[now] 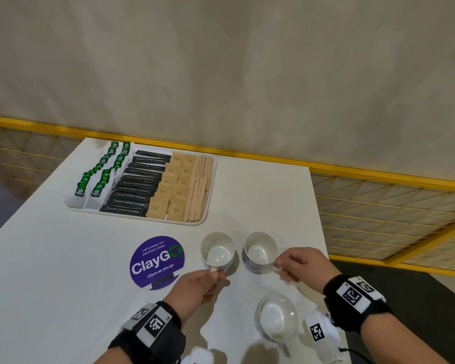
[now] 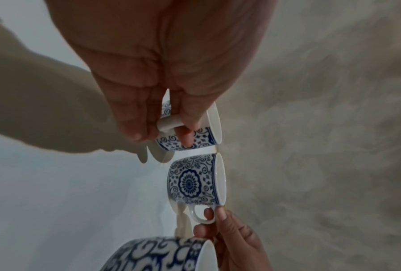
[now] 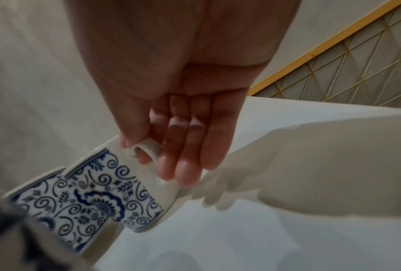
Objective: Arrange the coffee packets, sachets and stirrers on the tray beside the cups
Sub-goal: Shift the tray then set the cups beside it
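A white tray (image 1: 74, 204) on the table holds green-tagged sachets (image 1: 100, 169), black coffee packets (image 1: 137, 190), brown sachets (image 1: 174, 187) and wooden stirrers (image 1: 201, 187) in rows. In front of it stand two blue-patterned cups. My left hand (image 1: 195, 287) pinches the handle of the left cup (image 1: 217, 252), also the upper cup (image 2: 194, 132) in the left wrist view. My right hand (image 1: 297, 264) pinches the handle of the right cup (image 1: 259, 252), the nearer cup (image 3: 116, 190) in the right wrist view. A third cup (image 1: 277, 315) stands nearer, untouched.
A purple round ClayGo sticker (image 1: 156, 261) lies on the white table (image 1: 260, 185) left of the cups. A yellow-framed wire fence (image 1: 378, 203) runs behind and to the right of the table. The table's right edge is close to my right hand.
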A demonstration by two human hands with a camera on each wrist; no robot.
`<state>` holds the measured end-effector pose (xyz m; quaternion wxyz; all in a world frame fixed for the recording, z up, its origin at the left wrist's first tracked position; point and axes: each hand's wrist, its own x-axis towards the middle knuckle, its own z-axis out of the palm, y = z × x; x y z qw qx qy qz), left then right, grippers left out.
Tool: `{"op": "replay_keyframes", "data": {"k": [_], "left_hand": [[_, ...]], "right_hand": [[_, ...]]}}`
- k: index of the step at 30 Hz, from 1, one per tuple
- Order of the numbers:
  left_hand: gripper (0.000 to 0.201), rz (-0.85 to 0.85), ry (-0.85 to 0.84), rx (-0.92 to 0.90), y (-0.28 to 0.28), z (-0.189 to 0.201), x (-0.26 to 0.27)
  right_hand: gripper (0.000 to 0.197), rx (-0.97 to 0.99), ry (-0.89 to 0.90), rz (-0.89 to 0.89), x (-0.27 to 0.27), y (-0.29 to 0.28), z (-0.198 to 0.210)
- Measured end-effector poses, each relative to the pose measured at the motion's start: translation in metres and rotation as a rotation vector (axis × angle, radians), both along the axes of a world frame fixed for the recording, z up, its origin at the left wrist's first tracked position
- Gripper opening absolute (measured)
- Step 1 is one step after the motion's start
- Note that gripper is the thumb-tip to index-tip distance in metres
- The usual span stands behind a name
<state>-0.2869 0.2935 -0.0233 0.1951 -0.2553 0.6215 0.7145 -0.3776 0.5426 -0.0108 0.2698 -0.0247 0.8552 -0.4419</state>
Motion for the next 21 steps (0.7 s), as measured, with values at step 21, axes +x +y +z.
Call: {"op": "replay_keyframes", "data": {"k": [21], "left_hand": [[0.027,-0.001,0.063,-0.062,-0.049,-0.006,-0.029]], "right_hand": [[0.026,0.036,0.187,-0.106,-0.136,-0.095,0.001]]}}
